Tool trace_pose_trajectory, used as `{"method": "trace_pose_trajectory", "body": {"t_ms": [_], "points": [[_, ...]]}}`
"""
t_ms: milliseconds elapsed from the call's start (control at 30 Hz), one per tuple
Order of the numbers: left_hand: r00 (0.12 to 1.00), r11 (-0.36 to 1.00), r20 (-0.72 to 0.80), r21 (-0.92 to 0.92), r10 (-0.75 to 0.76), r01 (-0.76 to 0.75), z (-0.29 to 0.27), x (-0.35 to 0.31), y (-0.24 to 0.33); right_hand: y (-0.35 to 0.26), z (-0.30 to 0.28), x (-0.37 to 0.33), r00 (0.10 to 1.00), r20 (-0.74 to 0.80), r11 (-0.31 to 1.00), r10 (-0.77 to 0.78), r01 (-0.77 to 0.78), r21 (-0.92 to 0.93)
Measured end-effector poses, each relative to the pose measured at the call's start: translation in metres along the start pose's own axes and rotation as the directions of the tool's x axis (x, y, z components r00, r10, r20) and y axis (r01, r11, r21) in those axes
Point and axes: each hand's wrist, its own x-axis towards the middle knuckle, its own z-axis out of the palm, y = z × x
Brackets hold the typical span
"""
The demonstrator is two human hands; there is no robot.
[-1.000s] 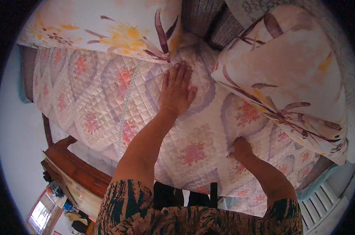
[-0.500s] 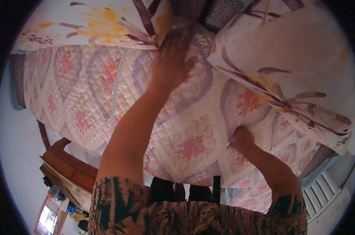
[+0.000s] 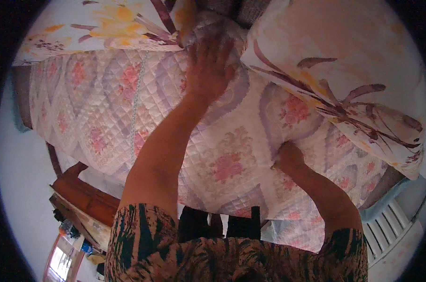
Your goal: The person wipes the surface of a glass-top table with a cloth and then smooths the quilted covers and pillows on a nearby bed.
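Note:
A quilted bed cover [image 3: 229, 164] with pink flowers and lilac scrolls spreads under both hands. My left hand [image 3: 210, 66] lies flat on it, fingers stretched forward and apart, in the gap between two pillows. Close by its fingertips is the corner of the left pillow [image 3: 105, 30], white with yellow and brown flowers. The right pillow [image 3: 363, 51], pale with brown and yellow stems, slants across the far right. Nearer to me, my right hand [image 3: 290, 157] rests on the cover as a closed fist; no gathered cloth shows in it.
A dark grey surface [image 3: 248, 11] shows beyond the pillows. At lower left stand brown wooden furniture [image 3: 88, 188] and a bright window [image 3: 60, 261]. White slats [image 3: 387, 225] stand at lower right, beside the bed's edge.
My left hand's fingers have spread and show more plainly. The right pillow lies slightly farther left in view. My right fist stays at the same spot on the cover.

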Motion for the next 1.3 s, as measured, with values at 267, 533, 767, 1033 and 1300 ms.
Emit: {"method": "trace_pose_trajectory", "body": {"t_ms": [267,533,767,1033,1300], "points": [[0.986,0.963,0.144,-0.242,-0.081,0.115,-0.018,-0.104,0.038,0.012,0.009,-0.005,0.989,-0.112,0.995,-0.101,0.099,-0.022],[0.943,0.939,0.282,-0.238,-0.177,0.248,-0.035,-0.157,0.044,0.015,0.020,-0.006,0.960,-0.253,0.990,-0.118,0.132,0.040],[0.541,0.554,-0.123,-0.109,-0.832,0.826,-0.072,-0.308,-0.064,0.017,0.040,-0.021,0.860,-0.495,0.980,-0.125,0.185,0.073],[0.312,0.434,0.627,0.046,-0.714,0.900,-0.142,-0.350,-0.051,-0.023,0.074,-0.066,0.793,-0.588,0.905,-0.157,0.354,0.237],[0.785,0.131,0.613,-0.774,-0.084,0.619,-0.197,-0.275,0.105,-0.177,-0.025,-0.154,0.927,-0.323,0.306,-0.192,0.369,0.878]]}}
